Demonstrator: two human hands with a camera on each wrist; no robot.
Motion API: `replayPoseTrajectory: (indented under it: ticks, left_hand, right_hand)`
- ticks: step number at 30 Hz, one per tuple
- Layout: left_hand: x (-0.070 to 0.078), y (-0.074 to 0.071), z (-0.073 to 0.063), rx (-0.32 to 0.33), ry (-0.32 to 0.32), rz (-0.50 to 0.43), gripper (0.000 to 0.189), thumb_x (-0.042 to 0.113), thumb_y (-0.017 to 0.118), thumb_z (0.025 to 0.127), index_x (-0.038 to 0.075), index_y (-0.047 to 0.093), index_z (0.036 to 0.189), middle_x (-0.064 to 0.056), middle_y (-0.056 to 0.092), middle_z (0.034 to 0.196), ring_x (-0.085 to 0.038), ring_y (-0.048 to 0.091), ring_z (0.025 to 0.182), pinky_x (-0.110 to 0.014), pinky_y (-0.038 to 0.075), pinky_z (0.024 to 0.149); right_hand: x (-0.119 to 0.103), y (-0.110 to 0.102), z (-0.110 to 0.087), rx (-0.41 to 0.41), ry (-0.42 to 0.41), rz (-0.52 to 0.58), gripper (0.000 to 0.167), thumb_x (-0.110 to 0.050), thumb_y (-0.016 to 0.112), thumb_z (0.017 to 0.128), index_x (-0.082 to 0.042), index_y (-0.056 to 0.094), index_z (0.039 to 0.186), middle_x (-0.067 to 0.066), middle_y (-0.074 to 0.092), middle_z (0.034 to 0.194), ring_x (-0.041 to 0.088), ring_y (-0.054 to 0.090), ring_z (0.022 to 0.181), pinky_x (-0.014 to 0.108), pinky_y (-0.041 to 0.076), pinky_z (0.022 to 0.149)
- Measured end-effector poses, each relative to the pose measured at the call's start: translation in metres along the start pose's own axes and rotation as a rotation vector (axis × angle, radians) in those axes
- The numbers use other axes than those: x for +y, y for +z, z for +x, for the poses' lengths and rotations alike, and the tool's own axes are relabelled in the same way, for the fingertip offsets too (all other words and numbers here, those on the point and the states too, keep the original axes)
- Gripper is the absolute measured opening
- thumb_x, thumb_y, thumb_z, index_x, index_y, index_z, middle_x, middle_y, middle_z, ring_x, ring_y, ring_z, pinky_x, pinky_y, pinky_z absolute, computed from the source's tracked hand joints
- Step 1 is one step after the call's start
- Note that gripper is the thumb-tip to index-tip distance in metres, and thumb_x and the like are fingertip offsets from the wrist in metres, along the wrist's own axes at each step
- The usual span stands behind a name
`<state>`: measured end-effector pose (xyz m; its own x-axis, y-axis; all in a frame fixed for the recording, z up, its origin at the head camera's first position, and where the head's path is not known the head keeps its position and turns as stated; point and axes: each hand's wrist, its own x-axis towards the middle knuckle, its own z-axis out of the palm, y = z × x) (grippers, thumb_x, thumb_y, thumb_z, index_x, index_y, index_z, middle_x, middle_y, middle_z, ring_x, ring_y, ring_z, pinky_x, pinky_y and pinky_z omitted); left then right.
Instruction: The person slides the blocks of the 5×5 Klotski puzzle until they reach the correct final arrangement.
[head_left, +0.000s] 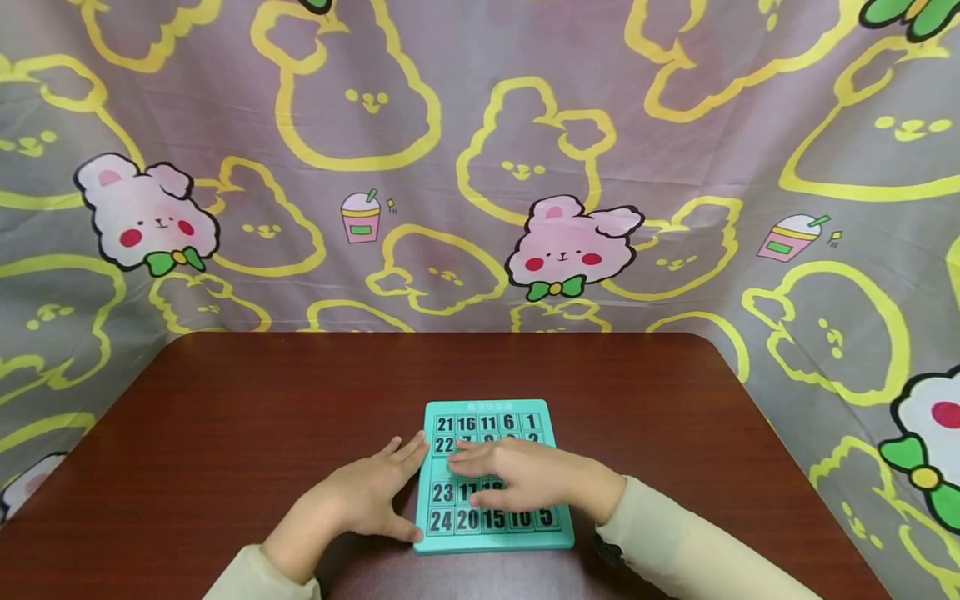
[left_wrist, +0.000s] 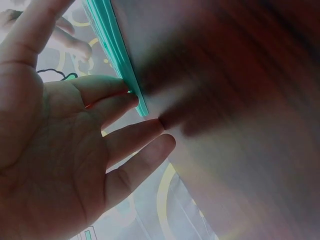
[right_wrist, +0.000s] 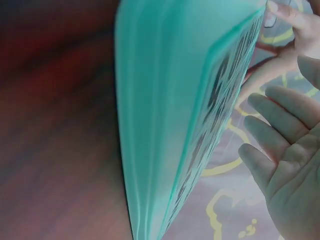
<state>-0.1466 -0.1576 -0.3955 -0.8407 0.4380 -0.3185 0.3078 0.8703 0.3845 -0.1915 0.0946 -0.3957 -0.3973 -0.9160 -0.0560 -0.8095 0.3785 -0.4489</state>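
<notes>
A teal number sliding puzzle [head_left: 491, 544] lies flat on the table. Its top row reads 21, 16, 11, 6, 1, and 24, 20, 15, 10, 5 run along the bottom. A bare teal slot shows at the left end of the middle row. Along the puzzle's left side my left hand [head_left: 367, 492] touches the frame with extended fingers, the thumb at the near corner. My right hand [head_left: 525, 473] is over the tiles, fingers pointing left and fairly straight, covering part of the middle rows. In the right wrist view, its fingers [right_wrist: 257, 162] are beside the tile face.
The dark reddish-brown table [head_left: 300, 383] extends around the puzzle. Behind it and at both sides hangs a grey curtain [head_left: 450, 67] printed with yellow outlines, rabbit heads and drink cups.
</notes>
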Motion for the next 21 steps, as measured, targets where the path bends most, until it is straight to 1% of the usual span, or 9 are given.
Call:
replayPoseTrajectory:
  ticks: [4, 6, 9, 13, 21]
  left_hand:
    - [0.001, -0.001, 0.0, -0.002, 0.004, -0.001, 0.111, 0.05, 0.086, 0.07, 0.01, 0.03, 0.157, -0.003, 0.021, 0.167, -0.037, 0.023, 0.152, -0.058, 0.04, 0.109]
    - [0.001, -0.001, 0.0, -0.005, 0.004, -0.005, 0.111, 0.051, 0.086, 0.07, 0.01, 0.029, 0.157, -0.003, 0.021, 0.167, -0.037, 0.022, 0.152, -0.058, 0.039, 0.109]
    - [0.001, -0.001, 0.0, -0.009, 0.001, -0.013, 0.111, 0.05, 0.086, 0.071, 0.011, 0.029, 0.157, -0.002, 0.02, 0.167, -0.037, 0.022, 0.152, -0.059, 0.038, 0.109]
    - [0.0, -0.001, 0.0, -0.01, 0.0, -0.011, 0.111, 0.05, 0.086, 0.071, 0.011, 0.029, 0.157, -0.002, 0.02, 0.167, -0.037, 0.022, 0.152, -0.06, 0.038, 0.109]
    - [-0.001, 0.0, 0.0, -0.008, 0.002, -0.011, 0.111, 0.051, 0.086, 0.071, 0.011, 0.029, 0.157, -0.003, 0.02, 0.167, -0.037, 0.022, 0.152, -0.06, 0.039, 0.109]
  right_hand:
    - [0.007, -0.003, 0.004, -0.01, 0.073, 0.05, 0.052, -0.029, 0.058, 0.101, -0.01, 0.047, 0.148, 0.001, 0.044, 0.155, 0.019, 0.031, 0.15, 0.042, 0.032, 0.119]
    - [0.01, -0.004, 0.006, -0.014, 0.093, 0.055, 0.052, -0.029, 0.059, 0.101, -0.01, 0.047, 0.148, 0.001, 0.043, 0.156, 0.018, 0.03, 0.151, 0.043, 0.031, 0.119]
    - [0.013, -0.005, 0.01, -0.015, 0.099, 0.047, 0.052, -0.029, 0.059, 0.1, -0.009, 0.048, 0.148, 0.001, 0.044, 0.155, 0.02, 0.03, 0.151, 0.043, 0.031, 0.119]
    - [0.015, -0.006, 0.013, -0.016, 0.086, 0.029, 0.053, -0.027, 0.059, 0.1, -0.007, 0.047, 0.147, 0.002, 0.045, 0.155, 0.021, 0.031, 0.15, 0.042, 0.032, 0.119]
    - [0.015, -0.002, 0.015, -0.043, 0.098, 0.022, 0.054, -0.03, 0.06, 0.1, -0.01, 0.046, 0.148, 0.0, 0.043, 0.156, 0.019, 0.029, 0.151, 0.042, 0.031, 0.119]
